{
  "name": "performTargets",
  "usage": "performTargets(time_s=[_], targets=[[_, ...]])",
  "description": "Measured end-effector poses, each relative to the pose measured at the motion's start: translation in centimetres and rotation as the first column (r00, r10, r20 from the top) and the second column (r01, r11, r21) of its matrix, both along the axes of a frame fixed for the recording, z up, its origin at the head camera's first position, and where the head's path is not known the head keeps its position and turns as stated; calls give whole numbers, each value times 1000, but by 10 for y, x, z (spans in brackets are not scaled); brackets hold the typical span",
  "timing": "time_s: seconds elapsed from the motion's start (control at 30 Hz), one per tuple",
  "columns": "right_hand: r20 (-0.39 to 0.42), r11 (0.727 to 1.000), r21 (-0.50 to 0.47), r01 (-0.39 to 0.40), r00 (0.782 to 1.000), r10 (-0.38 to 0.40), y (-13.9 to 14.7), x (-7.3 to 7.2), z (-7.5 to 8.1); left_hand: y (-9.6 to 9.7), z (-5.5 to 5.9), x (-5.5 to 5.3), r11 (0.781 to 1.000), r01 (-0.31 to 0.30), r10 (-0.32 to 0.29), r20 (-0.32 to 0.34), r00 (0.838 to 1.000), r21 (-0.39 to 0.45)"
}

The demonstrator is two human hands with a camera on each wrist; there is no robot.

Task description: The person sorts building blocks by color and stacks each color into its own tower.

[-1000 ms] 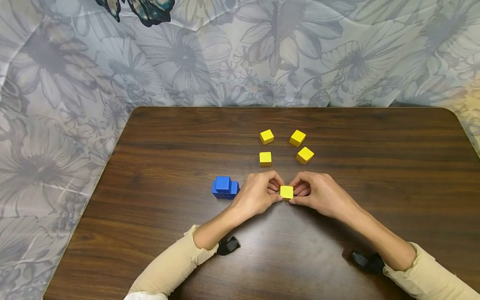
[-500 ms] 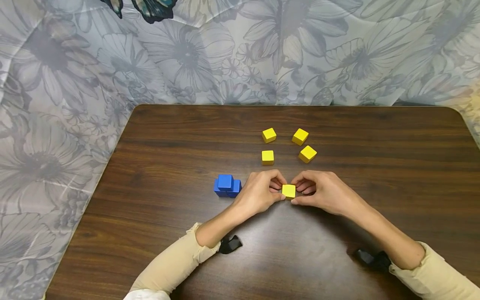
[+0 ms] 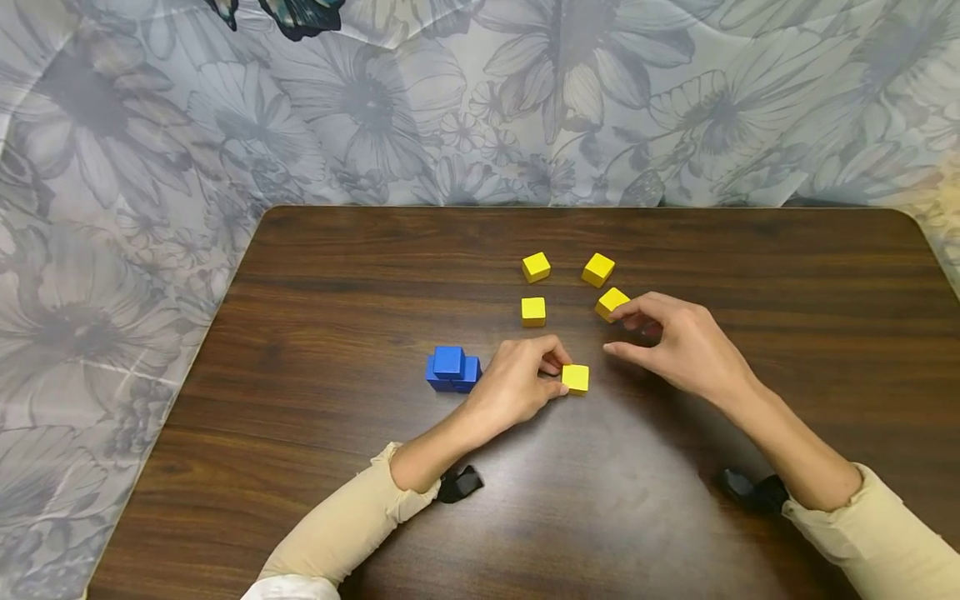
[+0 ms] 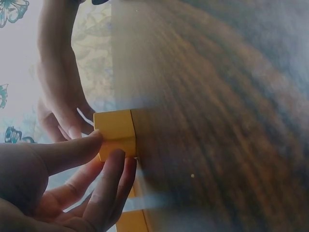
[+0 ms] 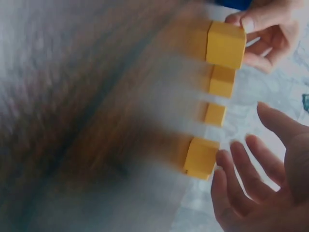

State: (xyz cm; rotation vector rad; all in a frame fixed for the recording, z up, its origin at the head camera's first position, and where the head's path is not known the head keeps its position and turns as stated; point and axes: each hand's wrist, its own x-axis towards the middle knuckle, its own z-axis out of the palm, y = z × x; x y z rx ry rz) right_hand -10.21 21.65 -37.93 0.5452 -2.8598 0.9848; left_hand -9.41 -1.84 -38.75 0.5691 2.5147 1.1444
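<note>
In the head view my left hand (image 3: 517,382) pinches the nearest yellow cube (image 3: 576,379) by its left side, between thumb and fingertips. The left wrist view shows the thumb on one face of this cube (image 4: 116,130) and fingers at another; it sits on the table. My right hand (image 3: 686,346) is off to the right with thumb and fingers spread apart. Its fingertips reach beside another yellow cube (image 3: 612,304), partly covering it in the head view. In the right wrist view a gap parts the thumb from the fingers, and nothing is held.
Three more yellow cubes stand farther back: one at left (image 3: 533,312), one behind it (image 3: 536,267) and one to the right (image 3: 597,270). Left of my left hand is a small stack of blue blocks (image 3: 449,367). The brown table (image 3: 337,275) ends at a floral cloth (image 3: 375,108).
My right hand has let go of the nearest yellow cube and moved away and to the right, opening beside another yellow cube. My left hand has stayed at its cube.
</note>
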Motion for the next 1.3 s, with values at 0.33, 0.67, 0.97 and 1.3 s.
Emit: performTargets(time_s=[0.33, 0.67, 0.97, 1.3], targets=[[-44, 999, 16, 42, 998, -41, 5, -17, -1, 0, 2, 1, 999, 2, -3, -11, 1000, -37], [29, 996, 36, 81, 996, -82, 4, -28, -6, 1, 3, 1, 998, 11, -14, -45, 999, -60], [152, 990, 80, 119, 980, -130, 3, -34, -7, 1, 2, 1, 999, 8, -10, -43, 999, -51], [154, 995, 40, 95, 983, -100, 7, -34, -10, -1, 3, 0, 999, 17, -18, -27, 999, -35]])
